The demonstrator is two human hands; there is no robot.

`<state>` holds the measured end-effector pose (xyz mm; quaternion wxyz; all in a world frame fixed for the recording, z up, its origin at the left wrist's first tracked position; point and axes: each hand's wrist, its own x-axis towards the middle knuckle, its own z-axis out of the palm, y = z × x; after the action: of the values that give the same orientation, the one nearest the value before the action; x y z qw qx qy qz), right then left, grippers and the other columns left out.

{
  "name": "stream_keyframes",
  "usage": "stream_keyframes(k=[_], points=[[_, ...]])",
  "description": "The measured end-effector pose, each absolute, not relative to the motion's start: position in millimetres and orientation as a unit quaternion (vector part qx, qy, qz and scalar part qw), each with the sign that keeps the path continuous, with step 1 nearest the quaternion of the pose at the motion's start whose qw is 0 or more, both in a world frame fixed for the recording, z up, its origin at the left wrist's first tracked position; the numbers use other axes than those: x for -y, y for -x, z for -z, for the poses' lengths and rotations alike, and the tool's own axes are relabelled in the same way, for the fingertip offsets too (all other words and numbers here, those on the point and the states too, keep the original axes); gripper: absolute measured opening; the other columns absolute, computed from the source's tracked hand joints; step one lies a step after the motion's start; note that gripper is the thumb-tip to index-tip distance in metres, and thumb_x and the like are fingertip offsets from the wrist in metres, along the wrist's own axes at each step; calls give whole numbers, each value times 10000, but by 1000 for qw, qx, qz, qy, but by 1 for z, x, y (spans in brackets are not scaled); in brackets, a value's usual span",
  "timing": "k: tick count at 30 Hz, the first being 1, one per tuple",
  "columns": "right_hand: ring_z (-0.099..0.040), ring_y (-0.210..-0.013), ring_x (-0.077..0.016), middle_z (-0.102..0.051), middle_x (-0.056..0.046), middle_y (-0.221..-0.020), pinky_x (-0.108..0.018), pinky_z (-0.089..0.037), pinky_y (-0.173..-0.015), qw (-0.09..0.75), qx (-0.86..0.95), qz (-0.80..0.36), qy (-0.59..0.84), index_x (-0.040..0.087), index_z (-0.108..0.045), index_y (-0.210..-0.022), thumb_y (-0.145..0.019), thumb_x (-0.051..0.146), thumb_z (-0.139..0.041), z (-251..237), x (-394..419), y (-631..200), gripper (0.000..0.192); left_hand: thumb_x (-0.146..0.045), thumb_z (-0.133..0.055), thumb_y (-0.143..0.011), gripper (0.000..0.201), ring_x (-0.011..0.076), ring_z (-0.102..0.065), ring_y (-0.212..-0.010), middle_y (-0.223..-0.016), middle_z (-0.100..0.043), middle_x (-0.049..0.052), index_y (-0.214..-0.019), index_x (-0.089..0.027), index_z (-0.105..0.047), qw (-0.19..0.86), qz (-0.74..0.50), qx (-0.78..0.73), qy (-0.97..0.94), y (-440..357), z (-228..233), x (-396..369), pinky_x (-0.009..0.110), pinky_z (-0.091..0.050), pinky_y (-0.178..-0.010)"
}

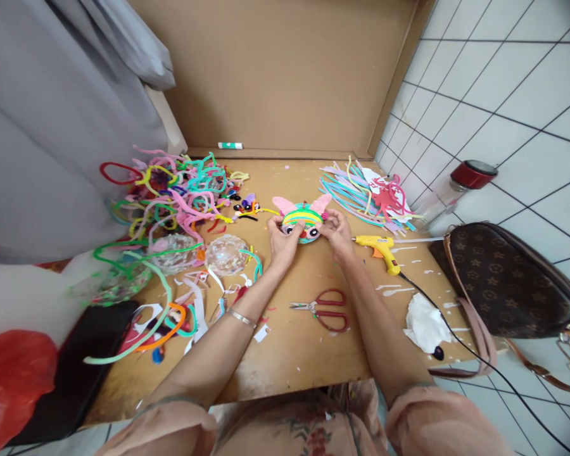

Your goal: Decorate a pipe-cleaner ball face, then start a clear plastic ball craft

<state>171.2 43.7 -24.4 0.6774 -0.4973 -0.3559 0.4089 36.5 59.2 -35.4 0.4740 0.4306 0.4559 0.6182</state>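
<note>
Head view: I find the left hand (pixel 282 242) closed on a striped craft face (pixel 304 216), thumb across its front. The right hand (pixel 340 235) meets its right edge, fingers bent; I cannot tell whether they pinch it. The face, with 2 pink ears, is over mid-table (pixel 275 354). Red-handled scissors (pixel 315 309) lie nearer; a yellow glue gun (pixel 384 251) lies right.

Hands (pixel 284 246) partly hide the eared toy (pixel 304 216); the left edge crops red plastic (pixel 16 380).
</note>
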Motion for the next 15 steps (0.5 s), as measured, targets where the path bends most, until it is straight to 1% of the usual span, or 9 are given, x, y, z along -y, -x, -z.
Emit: stream_keyframes(k=[3,9,15], points=[[-670,-874,-206,-701,-1,-940,-427,-558,-898,682,350,-413,491,251,-586,-996,-479,336,-877,24,-43,-170,599,-391,-814,-652,530,118,-569,-746,-894,-542,-28,-972,-236,-421,475,-623,-455,-424,-38,35,-60,259,-472,-725],[-672,-1006,-230,-727,-7,-970,-422,-532,-985,673,338,-433,495,250,-616,-988,-554,371,-824,20,-41,-170,496,-421,-805,-675,516,116,-567,-732,-879,-546,-30,-975,-235,-428,468,-616,-459,-437,-35,40,-64,255,-478,-722],[-673,-1057,-254,-730,-24,-1019,-428,-547,-949,652,348,-437,512,248,-578,-1049,-511,352,-835,16,-40,-172,605,-463,-783,-689,520,115,-573,-741,-910,-545,-23,-982,-234,-420,445,-614,-464,-458,-34,43,-65,258,-476,-727]])
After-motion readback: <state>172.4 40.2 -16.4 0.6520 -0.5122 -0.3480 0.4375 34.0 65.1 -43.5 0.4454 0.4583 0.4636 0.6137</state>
